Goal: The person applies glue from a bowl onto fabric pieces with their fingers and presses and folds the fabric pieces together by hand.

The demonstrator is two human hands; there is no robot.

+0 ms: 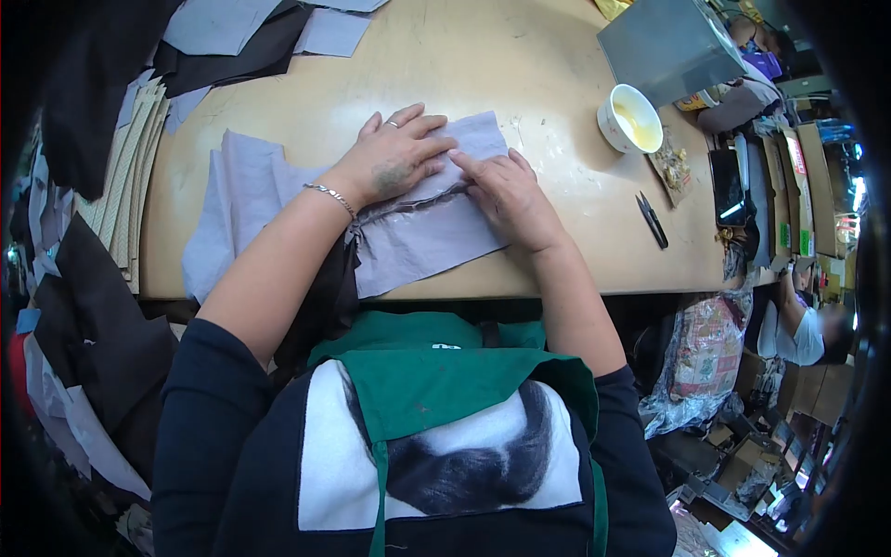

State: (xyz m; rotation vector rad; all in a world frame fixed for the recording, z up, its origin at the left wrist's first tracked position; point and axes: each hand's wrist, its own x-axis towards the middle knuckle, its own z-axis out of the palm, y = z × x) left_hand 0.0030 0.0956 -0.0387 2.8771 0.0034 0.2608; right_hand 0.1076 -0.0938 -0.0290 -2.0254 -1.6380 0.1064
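Note:
Light grey-purple fabric [427,255] lies across the front of the table, with a puckered dark strip [408,209] running along its middle. My left hand [394,158] rests palm down on the fabric above this strip, its fingers stretched toward the right and a little apart. At the strip's right end is my right hand [510,197]. Its thumb side reaches left onto the fabric, close to my left fingertips, while the other fingers are slightly bent and partly hidden. Dark fabric [329,269] shows beneath my left forearm and hangs over the front edge.
Right of my hands are a white bowl [630,120] with pale yellow contents, black thread snips [652,221] and a grey metal box [670,48]. Stacked patterned strips [137,176] and dark cloth pieces [102,343] lie left. Another person [807,325] is at far right.

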